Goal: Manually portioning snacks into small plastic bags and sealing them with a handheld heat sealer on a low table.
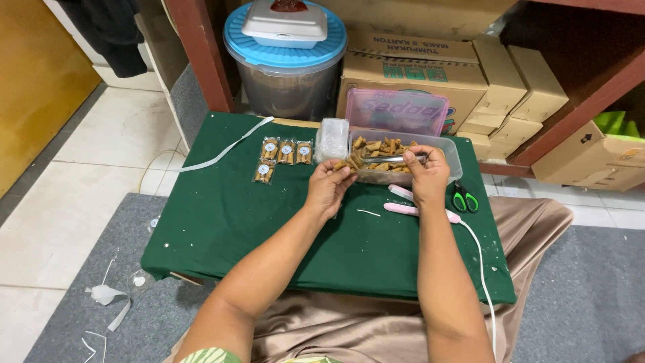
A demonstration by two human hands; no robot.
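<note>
1. Left grip (329,183): fingers closed around a small bag of snacks (351,162), held at the tub's near-left corner.
2. Right grip (428,176): closed on metal tongs (393,159), whose tips reach left over the snacks toward the left grip.
3. Clear tub (451,153): touching both grips on their far side, part-filled with brown snacks.
4. Four sealed packs (285,152): left of the left grip, on the green surface (222,222).
5. Scissors (464,199): just right of the right grip.

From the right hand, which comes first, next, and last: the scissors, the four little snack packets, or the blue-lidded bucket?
From the right hand:
1. Scissors, just to its right on the green cloth.
2. Snack packets, left across the table.
3. Blue-lidded bucket, behind the table, farthest.
</note>
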